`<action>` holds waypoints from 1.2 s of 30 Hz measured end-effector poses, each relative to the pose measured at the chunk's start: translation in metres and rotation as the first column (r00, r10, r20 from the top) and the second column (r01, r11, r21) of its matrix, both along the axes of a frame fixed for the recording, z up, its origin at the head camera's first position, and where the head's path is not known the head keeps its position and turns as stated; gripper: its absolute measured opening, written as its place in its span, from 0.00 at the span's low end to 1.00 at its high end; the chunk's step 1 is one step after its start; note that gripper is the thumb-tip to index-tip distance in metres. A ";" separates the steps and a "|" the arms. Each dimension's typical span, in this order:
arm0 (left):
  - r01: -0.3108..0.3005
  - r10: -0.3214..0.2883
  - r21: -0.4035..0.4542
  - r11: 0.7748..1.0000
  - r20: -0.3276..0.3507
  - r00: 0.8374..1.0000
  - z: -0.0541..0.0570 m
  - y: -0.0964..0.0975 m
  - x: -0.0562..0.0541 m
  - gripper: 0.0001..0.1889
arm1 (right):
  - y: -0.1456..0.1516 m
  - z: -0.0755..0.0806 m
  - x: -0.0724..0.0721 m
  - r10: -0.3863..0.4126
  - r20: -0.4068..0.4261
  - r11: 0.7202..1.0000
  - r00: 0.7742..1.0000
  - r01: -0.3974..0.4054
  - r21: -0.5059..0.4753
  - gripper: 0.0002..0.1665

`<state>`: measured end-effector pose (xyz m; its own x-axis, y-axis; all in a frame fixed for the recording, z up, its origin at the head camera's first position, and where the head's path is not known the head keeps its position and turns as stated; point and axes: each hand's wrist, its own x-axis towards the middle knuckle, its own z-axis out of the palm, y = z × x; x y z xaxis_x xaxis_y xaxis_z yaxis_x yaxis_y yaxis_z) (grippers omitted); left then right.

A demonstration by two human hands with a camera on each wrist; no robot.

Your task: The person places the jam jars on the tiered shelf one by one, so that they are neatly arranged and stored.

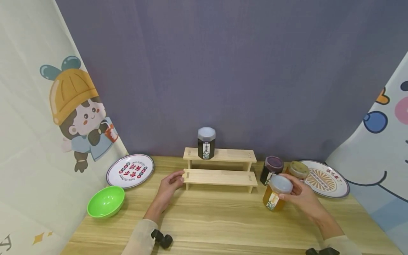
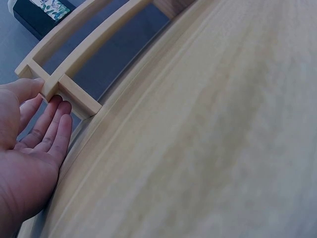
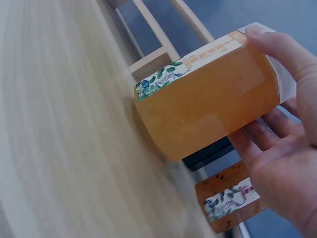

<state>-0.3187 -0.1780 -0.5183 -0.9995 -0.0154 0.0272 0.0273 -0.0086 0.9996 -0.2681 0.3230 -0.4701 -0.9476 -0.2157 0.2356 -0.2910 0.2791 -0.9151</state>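
Note:
My left hand [image 1: 169,189] pinches the left end of the lower step of a two-tier wooden rack [image 1: 220,177]; thumb on top, fingers beneath, as the left wrist view shows. My right hand [image 1: 301,196] grips an amber jar [image 3: 208,99] with a whitish lid near its top, thumb on one side and fingers on the other. Whether the jar's base touches the table cannot be told. On the rack's upper step stands a dark jar [image 1: 206,143] with a white lid. Behind the held jar are a dark jar with a purple lid [image 1: 272,170] and an amber jar with a yellowish lid [image 1: 298,170].
A bright green bowl [image 1: 106,202] sits at the table's left edge. Behind it a white plate with red lettering [image 1: 130,171] lies propped or tilted. Another patterned plate [image 1: 328,179] is at the right, behind the jars. A dark curtain [image 1: 223,71] hangs behind the table.

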 end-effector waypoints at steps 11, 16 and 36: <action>0.000 0.000 0.014 1.000 -0.001 1.000 0.000 0.000 -0.001 0.21 | -0.006 0.027 -0.002 -0.008 -0.053 1.000 0.999 0.009 0.019 0.44; 0.000 0.000 0.010 1.000 -0.003 1.000 0.000 0.000 -0.001 0.21 | -0.010 0.041 -0.003 0.000 -0.046 1.000 0.999 0.000 -0.002 0.42; -0.002 0.002 0.001 1.000 -0.014 1.000 0.000 0.001 0.002 0.22 | -0.041 0.082 -0.033 0.007 0.004 0.999 1.000 -0.007 -0.054 0.41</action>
<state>-0.3171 -0.1773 -0.5178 -0.9990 -0.0176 0.0417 0.0418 -0.0091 0.9991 -0.3016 0.2815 -0.3879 -0.9472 -0.2093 0.2427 -0.2886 0.2276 -0.9300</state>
